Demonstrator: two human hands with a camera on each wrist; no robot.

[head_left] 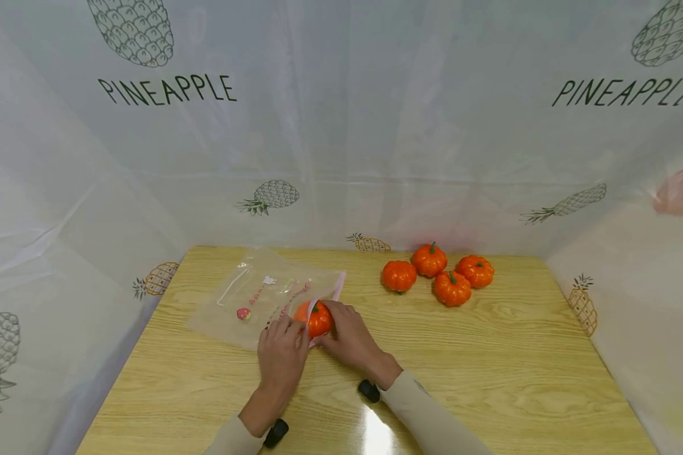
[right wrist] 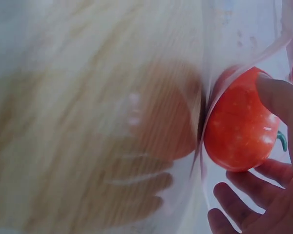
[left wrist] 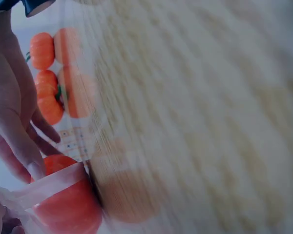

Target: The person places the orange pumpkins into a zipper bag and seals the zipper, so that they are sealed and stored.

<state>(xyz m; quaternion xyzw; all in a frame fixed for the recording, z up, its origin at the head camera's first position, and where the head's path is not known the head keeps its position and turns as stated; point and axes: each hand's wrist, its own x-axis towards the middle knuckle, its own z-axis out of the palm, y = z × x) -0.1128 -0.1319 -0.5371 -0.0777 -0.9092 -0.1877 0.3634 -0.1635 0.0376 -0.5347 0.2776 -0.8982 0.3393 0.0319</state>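
Note:
A small orange toy pumpkin point(head_left: 321, 321) with a green stem lies partly inside the mouth of a clear zip bag point(head_left: 222, 316) with pink edging. My right hand point(head_left: 350, 335) holds the pumpkin from the right; in the right wrist view its thumb rests on the pumpkin point(right wrist: 239, 126), with the fingers along the other side. The bag's edge is pinched by my left hand point(head_left: 283, 351) at the near side of the mouth. From the left wrist, the bag's pale rim strip point(left wrist: 49, 185) crosses over the pumpkin, and the left fingertips are mostly out of frame.
Several more orange pumpkins point(head_left: 452, 289) stand grouped at the back right of the wooden table point(head_left: 489, 360). White sheets point(head_left: 375, 126) printed with pineapples hang behind the table and along both sides. The bag lies flat toward the table's back left.

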